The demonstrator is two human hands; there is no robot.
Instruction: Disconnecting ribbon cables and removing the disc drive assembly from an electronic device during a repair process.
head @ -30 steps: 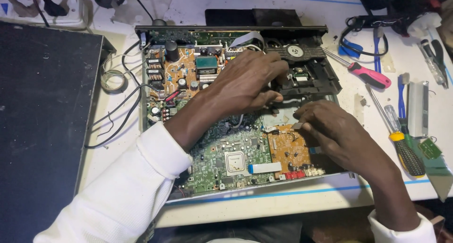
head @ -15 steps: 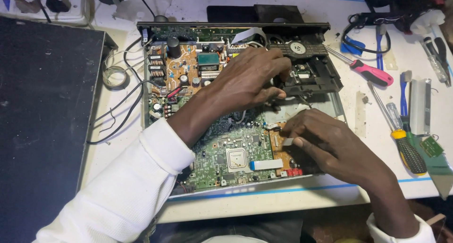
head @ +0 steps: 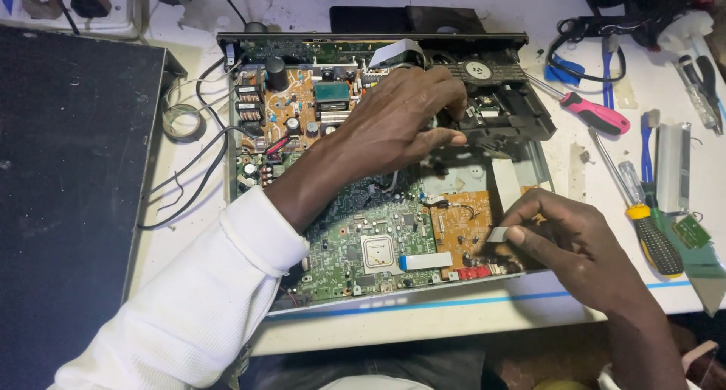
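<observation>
Two hands at work inside an opened disc player (head: 318,284) on a white workbench (head: 484,322).

A large black panel (head: 68,193) lies at the left edge of the bench. Inside the player, a green circuit board (head: 363,239) carries a square silver chip (head: 378,251) with a white flat cable (head: 425,261) just beside it, and an orange board (head: 457,223) sits to its right. The left hand (head: 401,118) rests half open on the black disc drive (head: 499,106), fingers curled over its edge. The right hand (head: 567,242) pinches the end of a pale ribbon cable (head: 505,201) between thumb and forefinger above the orange board. To the right lie a pink-handled screwdriver (head: 594,114) and a yellow-and-black screwdriver (head: 650,235).
</observation>
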